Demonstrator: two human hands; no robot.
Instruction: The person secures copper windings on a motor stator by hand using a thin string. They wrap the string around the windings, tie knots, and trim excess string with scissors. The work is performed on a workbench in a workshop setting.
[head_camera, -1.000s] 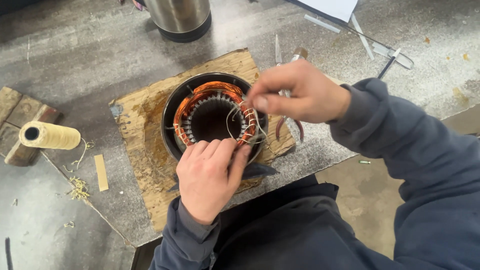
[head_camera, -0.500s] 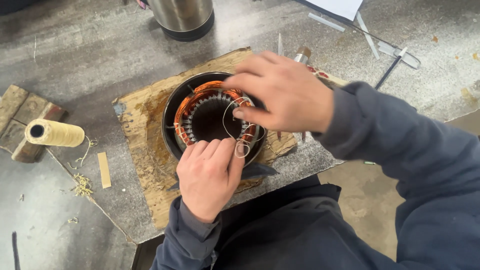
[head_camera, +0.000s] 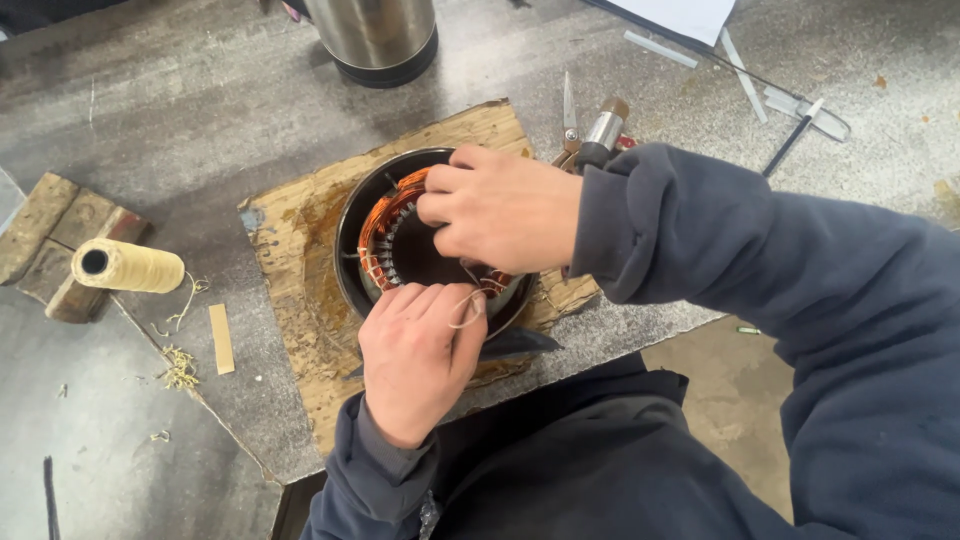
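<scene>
A round black motor stator (head_camera: 352, 232) with copper windings (head_camera: 376, 222) sits on a worn wooden board (head_camera: 300, 220). My left hand (head_camera: 415, 355) rests on the stator's near rim and pinches a pale lacing cord (head_camera: 464, 310) between thumb and finger. My right hand (head_camera: 500, 208) lies over the stator's bore, fingers curled down onto the windings, gripping the same cord. What the right fingertips hold is mostly hidden. Both arms wear dark blue sleeves.
A spool of cream twine (head_camera: 128, 266) lies on wooden blocks (head_camera: 50, 235) at the left. A steel cylinder (head_camera: 374, 38) stands at the back. Scissors (head_camera: 568, 118) and a brown-handled tool (head_camera: 603, 128) lie behind the stator, white strips (head_camera: 740, 65) farther back. The bench edge runs below the board.
My right hand has moved left and down from above the stator's right rim to over its bore. The loops of cord have been drawn in tighter. My left hand stays on the near rim.
</scene>
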